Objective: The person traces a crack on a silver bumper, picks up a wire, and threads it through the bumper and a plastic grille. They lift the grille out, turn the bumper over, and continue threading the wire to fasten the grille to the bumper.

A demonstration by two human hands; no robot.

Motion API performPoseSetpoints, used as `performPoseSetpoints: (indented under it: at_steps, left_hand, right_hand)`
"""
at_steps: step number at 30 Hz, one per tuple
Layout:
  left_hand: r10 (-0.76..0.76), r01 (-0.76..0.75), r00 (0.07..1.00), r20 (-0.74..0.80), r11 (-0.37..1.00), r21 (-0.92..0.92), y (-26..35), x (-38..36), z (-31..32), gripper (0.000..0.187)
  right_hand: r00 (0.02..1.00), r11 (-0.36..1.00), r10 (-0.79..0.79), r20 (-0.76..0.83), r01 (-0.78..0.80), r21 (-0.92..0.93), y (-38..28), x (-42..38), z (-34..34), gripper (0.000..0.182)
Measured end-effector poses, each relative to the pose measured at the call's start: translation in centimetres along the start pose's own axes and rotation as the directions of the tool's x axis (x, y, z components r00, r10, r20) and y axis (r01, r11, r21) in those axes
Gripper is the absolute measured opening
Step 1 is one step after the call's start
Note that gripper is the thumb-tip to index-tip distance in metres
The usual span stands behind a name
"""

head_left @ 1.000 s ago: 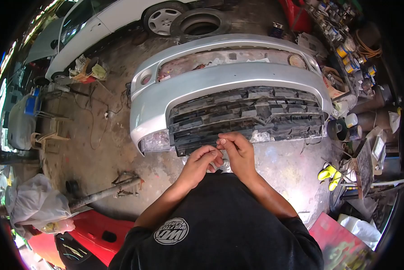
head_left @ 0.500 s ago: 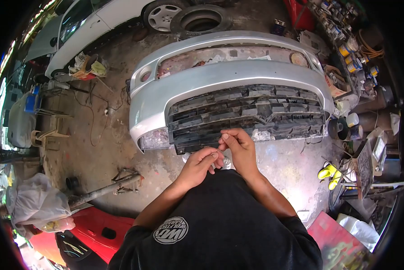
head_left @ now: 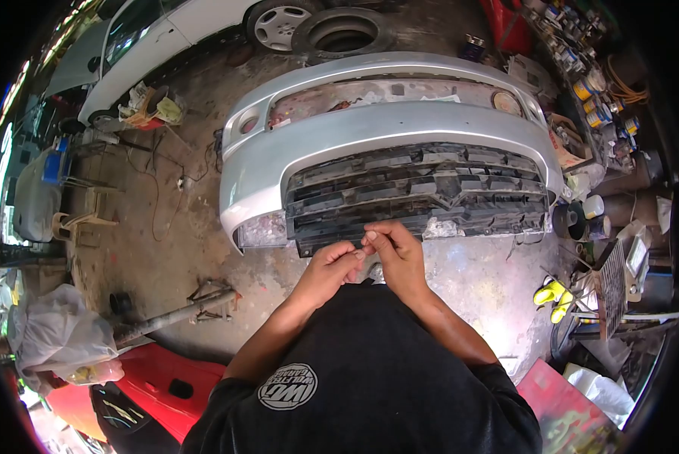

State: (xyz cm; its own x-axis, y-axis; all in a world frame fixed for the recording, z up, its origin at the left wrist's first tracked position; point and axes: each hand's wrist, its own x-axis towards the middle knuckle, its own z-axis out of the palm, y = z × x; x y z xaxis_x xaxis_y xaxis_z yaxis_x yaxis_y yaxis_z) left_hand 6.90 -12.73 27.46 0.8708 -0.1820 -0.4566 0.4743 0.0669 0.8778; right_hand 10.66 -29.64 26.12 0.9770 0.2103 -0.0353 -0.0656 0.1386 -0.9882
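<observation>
My left hand [head_left: 330, 271] and my right hand [head_left: 395, 250] meet in front of my chest, fingertips close together. Both are closed in a pinch, and whatever small thing lies between the fingers is too small to make out. Just beyond them, a black slatted grille [head_left: 415, 185] fills the opening of a silver car bumper [head_left: 400, 119]. The bumper rests on a paint-spotted stand [head_left: 264, 228], with its near edge toward me. From this view my fingers overlap the lower edge of the grille.
A silver car [head_left: 150, 57] and a loose tire [head_left: 343, 34] lie beyond the bumper. Paint cans [head_left: 585, 87] crowd the right side, near yellow shoes [head_left: 553, 295]. A metal stand [head_left: 192, 310] is on the floor at left, by a red panel [head_left: 169, 386] and a plastic bag [head_left: 63, 333].
Both hands have shifted slightly left, with the fingertips drawn a little closer together. The bumper and grille appear slightly farther right as the view moves.
</observation>
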Motion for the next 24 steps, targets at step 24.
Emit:
performPoseSetpoints:
  at_steps: [24]
  left_hand:
    - [0.725,-0.472,0.688,0.047,0.397,0.787,1.1,-1.2,-8.5,0.013]
  right_hand:
    - [0.962,0.975,0.175,-0.209,-0.141,0.169,1.8,1.8,8.3,0.014]
